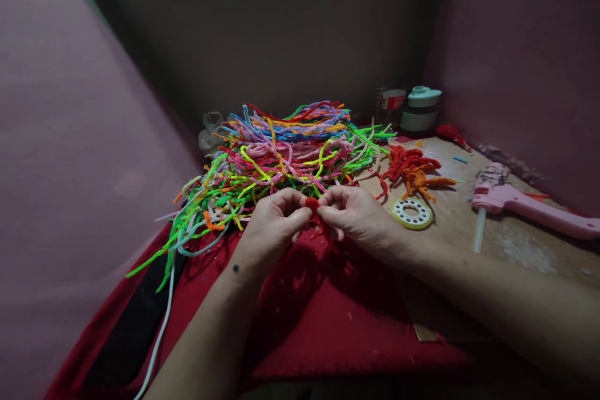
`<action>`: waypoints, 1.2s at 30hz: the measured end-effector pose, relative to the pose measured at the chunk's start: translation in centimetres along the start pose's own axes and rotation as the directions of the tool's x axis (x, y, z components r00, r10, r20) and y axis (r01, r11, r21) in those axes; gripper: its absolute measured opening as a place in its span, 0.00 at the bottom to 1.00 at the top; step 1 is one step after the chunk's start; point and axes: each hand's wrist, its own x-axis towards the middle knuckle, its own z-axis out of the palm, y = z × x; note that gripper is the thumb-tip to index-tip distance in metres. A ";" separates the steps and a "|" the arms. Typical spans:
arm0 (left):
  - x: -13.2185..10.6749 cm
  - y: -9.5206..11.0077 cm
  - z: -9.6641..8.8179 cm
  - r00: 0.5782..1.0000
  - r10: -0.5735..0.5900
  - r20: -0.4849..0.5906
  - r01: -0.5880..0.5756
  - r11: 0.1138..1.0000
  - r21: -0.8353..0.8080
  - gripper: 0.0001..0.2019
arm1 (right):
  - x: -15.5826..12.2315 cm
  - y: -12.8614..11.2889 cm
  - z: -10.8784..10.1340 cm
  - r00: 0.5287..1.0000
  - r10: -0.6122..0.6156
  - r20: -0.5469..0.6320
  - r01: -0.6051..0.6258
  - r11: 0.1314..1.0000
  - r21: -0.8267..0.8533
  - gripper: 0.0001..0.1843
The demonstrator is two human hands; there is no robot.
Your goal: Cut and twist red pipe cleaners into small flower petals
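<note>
A short red pipe cleaner (313,205), bent at its top, is pinched between my two hands above the red cloth. My left hand (282,215) grips its left side with thumb and forefinger. From the other side, my right hand (349,212) pinches it the same way, fingertips nearly touching those of the left. The lower end of the red piece is dim and partly hidden by my fingers. Just behind both hands lies a big heap of colourful pipe cleaners (290,150), in pink, green, blue, yellow and orange.
To the right, a cardboard sheet (469,269) bears red and orange pipe-cleaner pieces (412,169), a tape roll (412,214) and a pink hot glue gun (510,197). A teal-lidded container (422,109) stands behind. At left, a dark flat object (126,325) lies beside a white cable (162,331).
</note>
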 end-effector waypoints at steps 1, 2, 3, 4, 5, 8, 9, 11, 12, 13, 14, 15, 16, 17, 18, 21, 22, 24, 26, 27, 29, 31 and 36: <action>0.0 0.0 0.0 1.000 0.003 -0.002 -0.003 1.000 -0.003 0.04 | 0.0 0.0 0.0 1.000 0.001 -0.003 -0.001 1.000 0.008 0.03; 0.0 -0.1 0.0 1.000 0.007 -0.001 -0.007 1.000 -0.011 0.04 | 0.0 -0.1 0.1 1.000 0.003 -0.005 -0.003 1.000 0.010 0.03; 0.0 -0.1 0.1 1.000 0.015 0.004 -0.015 1.000 -0.024 0.04 | 0.1 -0.1 0.1 1.000 0.004 -0.007 -0.004 1.000 0.009 0.03; 0.0 -0.1 0.1 1.000 0.023 0.012 -0.023 0.999 -0.036 0.05 | 0.1 -0.1 0.2 1.000 0.006 -0.010 -0.006 1.000 0.006 0.03; 0.0 -0.1 0.1 0.999 0.030 0.019 -0.029 0.999 -0.044 0.07 | 0.0 -0.2 0.2 1.000 0.008 -0.014 -0.008 1.000 0.001 0.03; -0.1 0.0 0.1 0.999 0.040 0.029 -0.039 0.998 -0.045 0.06 | -0.1 -0.2 0.2 1.000 0.011 -0.017 -0.010 1.000 0.029 0.03; -0.1 0.0 0.2 0.999 0.038 0.020 -0.037 0.998 -0.043 0.04 | -0.1 -0.3 0.2 1.000 0.015 -0.008 -0.015 0.999 0.050 0.04; -0.2 0.1 0.2 0.999 0.042 -0.024 -0.043 0.998 -0.049 0.03 | -0.2 -0.3 0.1 1.000 0.024 0.021 -0.025 0.996 0.091 0.05; -0.2 0.2 0.3 0.998 0.047 -0.052 -0.049 0.997 -0.051 0.03 | -0.3 -0.4 0.1 0.999 0.027 0.032 -0.030 0.994 0.103 0.05; -0.2 0.2 0.3 0.995 0.053 -0.083 -0.057 0.997 -0.049 0.03 | -0.3 -0.3 0.1 0.999 0.031 0.041 -0.035 0.993 0.109 0.05; -0.3 0.3 0.4 0.992 0.060 -0.110 -0.065 0.997 -0.045 0.03 | -0.2 -0.3 0.1 0.998 0.032 0.047 -0.037 0.993 0.113 0.06; -0.3 0.3 0.4 0.989 0.066 -0.129 -0.071 0.997 -0.039 0.03 | -0.2 -0.3 0.1 0.998 0.033 0.053 -0.039 0.992 0.120 0.06; -0.3 0.4 0.4 0.988 0.066 -0.140 -0.071 0.997 -0.032 0.04 | -0.2 -0.2 0.1 0.998 0.033 0.060 -0.041 0.991 0.129 0.07; -0.3 0.4 0.3 0.989 0.058 -0.139 -0.062 0.998 -0.024 0.04 | -0.2 -0.2 0.1 0.997 0.032 0.065 -0.041 0.989 0.140 0.08; -0.2 0.4 0.2 0.991 0.045 -0.129 -0.047 0.999 -0.017 0.04 | -0.1 -0.1 0.0 0.997 0.031 0.067 -0.041 0.988 0.148 0.08; -0.1 0.2 -0.1 0.999 -0.013 -0.051 0.013 1.000 -0.006 0.04 | -0.1 0.0 0.0 0.998 0.039 0.045 -0.045 0.989 0.141 0.08; 0.0 0.1 -0.2 0.999 -0.025 -0.026 0.025 1.000 -0.008 0.04 | -0.2 -0.1 0.1 0.998 0.045 0.032 -0.049 0.990 0.130 0.08; 0.1 0.0 -0.3 0.999 -0.034 0.000 0.034 0.999 -0.020 0.04 | -0.3 -0.2 0.1 0.998 0.056 0.010 -0.057 0.993 0.105 0.09; 0.2 0.0 -0.3 0.999 -0.049 0.002 0.049 0.998 -0.036 0.04 | -0.4 -0.4 0.2 0.998 0.063 -0.010 -0.062 0.995 0.079 0.09; 0.2 0.1 -0.3 0.998 -0.061 0.001 0.061 0.997 -0.044 0.04 | -0.5 -0.4 0.3 0.998 0.063 -0.020 -0.062 0.996 0.062 0.09; 0.1 0.3 -0.2 0.996 -0.086 0.006 0.086 0.995 -0.060 0.04 | -0.5 -0.6 0.4 0.998 0.049 -0.037 -0.049 0.999 0.019 0.09; 0.0 0.4 -0.1 0.995 -0.101 0.011 0.102 0.992 -0.075 0.05 | -0.6 -0.6 0.4 0.999 0.029 -0.045 -0.030 0.999 -0.022 0.08; -0.1 0.1 0.0 0.991 -0.126 0.034 0.130 0.982 -0.135 0.06 | -0.6 -0.5 0.3 0.998 -0.013 -0.058 0.008 0.996 -0.087 0.07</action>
